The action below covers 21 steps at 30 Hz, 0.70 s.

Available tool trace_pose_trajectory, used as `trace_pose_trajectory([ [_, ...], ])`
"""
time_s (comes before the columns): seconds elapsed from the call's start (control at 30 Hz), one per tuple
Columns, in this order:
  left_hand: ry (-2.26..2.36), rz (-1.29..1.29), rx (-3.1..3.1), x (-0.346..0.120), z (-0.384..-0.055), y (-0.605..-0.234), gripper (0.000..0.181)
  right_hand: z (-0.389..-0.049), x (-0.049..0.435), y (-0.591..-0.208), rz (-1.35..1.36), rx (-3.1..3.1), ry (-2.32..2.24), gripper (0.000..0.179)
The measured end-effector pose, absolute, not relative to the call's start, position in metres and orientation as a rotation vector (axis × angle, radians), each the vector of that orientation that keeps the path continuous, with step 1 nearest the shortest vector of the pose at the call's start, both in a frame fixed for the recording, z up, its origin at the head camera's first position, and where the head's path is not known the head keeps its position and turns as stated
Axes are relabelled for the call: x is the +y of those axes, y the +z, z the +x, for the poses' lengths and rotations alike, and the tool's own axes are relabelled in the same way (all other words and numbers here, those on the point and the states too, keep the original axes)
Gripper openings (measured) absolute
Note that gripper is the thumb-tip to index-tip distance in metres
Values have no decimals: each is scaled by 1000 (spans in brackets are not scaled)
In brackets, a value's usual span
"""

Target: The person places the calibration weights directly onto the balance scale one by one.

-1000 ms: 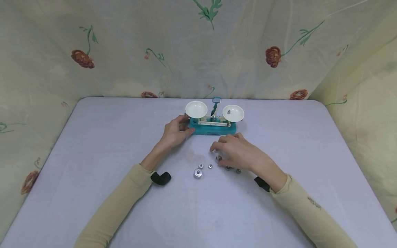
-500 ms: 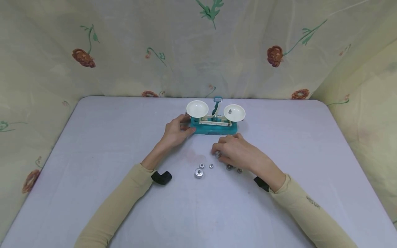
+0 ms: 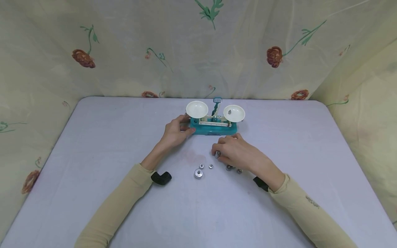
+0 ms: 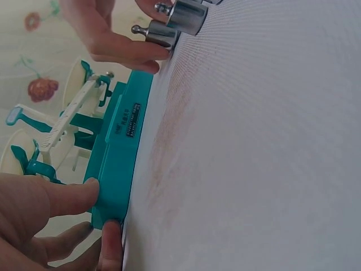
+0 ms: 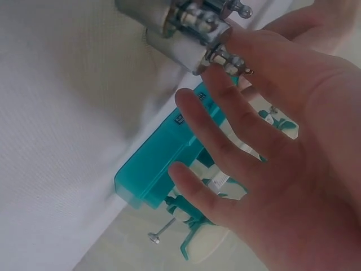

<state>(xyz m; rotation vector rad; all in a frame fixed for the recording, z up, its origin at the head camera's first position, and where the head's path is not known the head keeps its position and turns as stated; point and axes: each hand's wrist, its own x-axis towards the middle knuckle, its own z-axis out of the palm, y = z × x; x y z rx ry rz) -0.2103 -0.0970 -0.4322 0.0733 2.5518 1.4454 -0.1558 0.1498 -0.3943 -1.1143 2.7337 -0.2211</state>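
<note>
A teal balance scale (image 3: pixel 214 130) with two white pans stands toward the back of the table. My left hand (image 3: pixel 176 132) grips the left end of its base, with the thumb (image 4: pixel 73 196) on the teal housing. In the right pan (image 3: pixel 238 117) sits a small metal weight (image 3: pixel 229 112). My right hand (image 3: pixel 237 150), in front of the scale, pinches a knobbed metal weight (image 3: pixel 217 154) between thumb and fingers; the left wrist view shows that weight (image 4: pixel 161 35) close to the tabletop. The right hand's remaining fingers (image 5: pixel 194 192) are spread apart.
Left of the right hand stand a large weight (image 3: pixel 198 173), a smaller one (image 3: pixel 201 166) and a tiny one (image 3: pixel 211 166). More weights (image 3: pixel 239 171) stand under the right wrist, partly hidden. A floral curtain (image 3: pixel 186 51) hangs behind the table.
My right fingers have closed on the weight and moved it slightly away from me, toward the scale. The left hand has kept its place on the base.
</note>
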Motion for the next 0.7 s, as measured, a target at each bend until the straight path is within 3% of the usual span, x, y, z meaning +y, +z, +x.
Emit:
trace_pose_trajectory([
  [0.7, 1434, 49, 2550, -96, -210, -431, 61, -155, 153, -384, -1139, 2843, -214, 16],
])
